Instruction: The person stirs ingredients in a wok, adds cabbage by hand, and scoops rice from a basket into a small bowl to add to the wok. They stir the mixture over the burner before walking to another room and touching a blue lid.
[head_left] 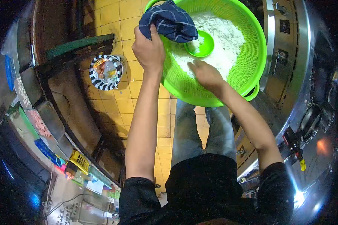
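Observation:
My left hand (pixel 150 50) is closed around a dark blue checked cloth (pixel 169 20), bunched above the left rim of a large green plastic basket (pixel 251 67). A broad heap of white, grainy food that looks like cooked rice (pixel 227 43) fills the middle of the basket. In the heap lies a small green bowl (pixel 206 48), partly covered by the cloth, with some of the white food in it. Just below the bowl, my right hand (pixel 208 75) is over the near side of the heap with curled fingers. What they hold, if anything, is hidden.
A bin with a striped liner (pixel 106 73) holds scraps on the yellow tiled floor (pixel 125 97). Shelving with metal trays (pixel 41 122) runs along the left. On the right stand a steel stove front (pixel 283 56), a pan (pixel 311 118) and a dark bottle (pixel 293 142).

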Action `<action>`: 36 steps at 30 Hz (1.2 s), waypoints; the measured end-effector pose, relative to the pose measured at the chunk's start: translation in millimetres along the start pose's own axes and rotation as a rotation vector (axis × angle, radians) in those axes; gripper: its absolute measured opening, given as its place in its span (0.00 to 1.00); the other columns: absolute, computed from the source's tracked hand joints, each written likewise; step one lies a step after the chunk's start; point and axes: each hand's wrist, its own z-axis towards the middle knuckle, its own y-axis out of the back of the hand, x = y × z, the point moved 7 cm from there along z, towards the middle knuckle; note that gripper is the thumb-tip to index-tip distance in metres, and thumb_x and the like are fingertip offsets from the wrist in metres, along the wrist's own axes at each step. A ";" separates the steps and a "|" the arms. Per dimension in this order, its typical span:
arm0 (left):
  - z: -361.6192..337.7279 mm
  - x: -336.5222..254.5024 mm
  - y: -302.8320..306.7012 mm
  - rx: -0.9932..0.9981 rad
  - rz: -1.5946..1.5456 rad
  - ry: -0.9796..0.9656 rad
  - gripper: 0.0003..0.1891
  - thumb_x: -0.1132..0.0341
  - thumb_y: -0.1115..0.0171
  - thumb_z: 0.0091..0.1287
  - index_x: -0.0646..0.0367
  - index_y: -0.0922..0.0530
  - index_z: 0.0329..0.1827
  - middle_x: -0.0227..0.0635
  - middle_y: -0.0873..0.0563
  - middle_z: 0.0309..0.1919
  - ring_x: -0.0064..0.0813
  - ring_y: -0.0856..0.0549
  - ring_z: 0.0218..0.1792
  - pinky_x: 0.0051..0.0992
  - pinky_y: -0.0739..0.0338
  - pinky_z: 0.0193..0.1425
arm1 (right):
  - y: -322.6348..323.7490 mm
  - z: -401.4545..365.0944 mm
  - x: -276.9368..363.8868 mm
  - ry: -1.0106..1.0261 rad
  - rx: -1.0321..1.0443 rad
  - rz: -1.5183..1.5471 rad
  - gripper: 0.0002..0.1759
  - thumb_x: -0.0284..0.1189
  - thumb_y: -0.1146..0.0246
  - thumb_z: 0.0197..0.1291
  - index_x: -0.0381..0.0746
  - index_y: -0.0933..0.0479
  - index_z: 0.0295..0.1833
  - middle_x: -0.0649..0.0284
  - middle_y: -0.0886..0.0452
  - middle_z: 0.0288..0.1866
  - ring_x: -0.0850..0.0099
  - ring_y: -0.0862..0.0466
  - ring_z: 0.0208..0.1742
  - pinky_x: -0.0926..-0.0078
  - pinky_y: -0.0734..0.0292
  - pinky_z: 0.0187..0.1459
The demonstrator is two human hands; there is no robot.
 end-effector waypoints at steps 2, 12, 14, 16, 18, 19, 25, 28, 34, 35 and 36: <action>0.4 -0.2 0.3 0.005 -0.007 0.005 0.14 0.60 0.44 0.64 0.65 0.26 0.41 0.49 0.17 0.28 0.49 0.17 0.31 0.38 0.25 0.35 | 6.5 5.6 9.9 -0.029 0.145 0.020 0.11 0.23 0.48 0.51 0.36 0.28 0.42 0.52 0.25 0.37 0.57 0.22 0.39 0.63 0.24 0.39; 0.4 -1.3 1.0 -0.015 0.007 -0.018 0.13 0.61 0.43 0.63 0.64 0.26 0.40 0.49 0.17 0.29 0.50 0.17 0.31 0.38 0.25 0.35 | -28.1 5.7 1.9 -0.076 0.368 0.038 0.10 0.23 0.47 0.49 0.35 0.28 0.39 0.50 0.27 0.32 0.54 0.23 0.34 0.58 0.27 0.33; 0.6 -0.3 0.8 -0.007 -0.001 -0.008 0.13 0.61 0.43 0.63 0.64 0.26 0.40 0.49 0.17 0.29 0.50 0.17 0.31 0.39 0.25 0.35 | -30.8 4.3 0.1 -0.123 0.414 -0.005 0.09 0.23 0.47 0.49 0.35 0.28 0.37 0.50 0.27 0.30 0.53 0.23 0.33 0.57 0.27 0.32; 1.1 0.6 0.6 -0.029 -0.008 -0.029 0.14 0.60 0.44 0.63 0.64 0.26 0.40 0.49 0.17 0.28 0.50 0.17 0.31 0.39 0.25 0.35 | -19.0 3.0 3.0 -0.069 0.307 0.025 0.05 0.20 0.47 0.49 0.33 0.25 0.30 0.47 0.24 0.32 0.52 0.20 0.37 0.61 0.21 0.37; 0.6 1.4 0.4 -0.021 -0.004 -0.016 0.14 0.60 0.44 0.63 0.64 0.26 0.40 0.50 0.17 0.28 0.50 0.17 0.31 0.39 0.25 0.35 | -23.0 3.1 0.7 -0.107 0.355 0.045 0.05 0.20 0.47 0.48 0.33 0.25 0.29 0.47 0.24 0.32 0.52 0.20 0.36 0.61 0.21 0.36; 1.2 0.4 0.4 -0.013 -0.001 -0.008 0.14 0.60 0.44 0.63 0.63 0.26 0.40 0.50 0.17 0.28 0.51 0.17 0.31 0.39 0.25 0.35 | -26.3 2.5 -2.0 -0.146 0.400 0.063 0.05 0.20 0.48 0.48 0.33 0.25 0.27 0.46 0.23 0.31 0.52 0.20 0.35 0.61 0.22 0.36; 0.6 4.1 -0.4 0.012 0.021 0.057 0.15 0.59 0.43 0.63 0.65 0.24 0.42 0.50 0.17 0.32 0.48 0.17 0.34 0.37 0.25 0.38 | -25.2 0.5 -1.5 -0.068 0.384 0.088 0.05 0.22 0.47 0.48 0.34 0.25 0.27 0.46 0.23 0.30 0.51 0.19 0.34 0.60 0.23 0.34; 1.2 3.6 0.4 -0.005 0.002 0.002 0.15 0.59 0.43 0.63 0.65 0.24 0.41 0.50 0.17 0.31 0.49 0.17 0.33 0.37 0.25 0.37 | -19.3 0.5 -4.0 -0.123 0.369 0.080 0.05 0.23 0.47 0.48 0.35 0.26 0.31 0.47 0.23 0.30 0.52 0.19 0.34 0.59 0.24 0.34; 1.3 3.2 0.2 0.004 -0.022 0.015 0.15 0.59 0.43 0.63 0.64 0.25 0.39 0.50 0.17 0.28 0.49 0.17 0.31 0.37 0.25 0.35 | 27.5 7.7 -1.8 -0.217 0.339 0.004 0.04 0.23 0.47 0.49 0.39 0.29 0.33 0.53 0.22 0.31 0.53 0.20 0.35 0.58 0.25 0.32; 1.7 3.7 -0.1 0.001 -0.022 0.017 0.15 0.59 0.43 0.63 0.64 0.25 0.39 0.50 0.17 0.28 0.49 0.17 0.31 0.37 0.25 0.35 | 33.5 9.4 -4.4 -0.246 0.320 0.063 0.07 0.23 0.46 0.50 0.39 0.26 0.36 0.54 0.21 0.32 0.53 0.20 0.36 0.59 0.25 0.35; 1.7 3.3 0.2 -0.009 0.006 -0.004 0.15 0.59 0.43 0.63 0.64 0.25 0.39 0.50 0.17 0.28 0.48 0.17 0.31 0.37 0.25 0.34 | 32.5 7.9 -9.0 -0.243 0.322 0.062 0.07 0.23 0.46 0.50 0.39 0.26 0.36 0.54 0.21 0.32 0.53 0.20 0.36 0.59 0.25 0.35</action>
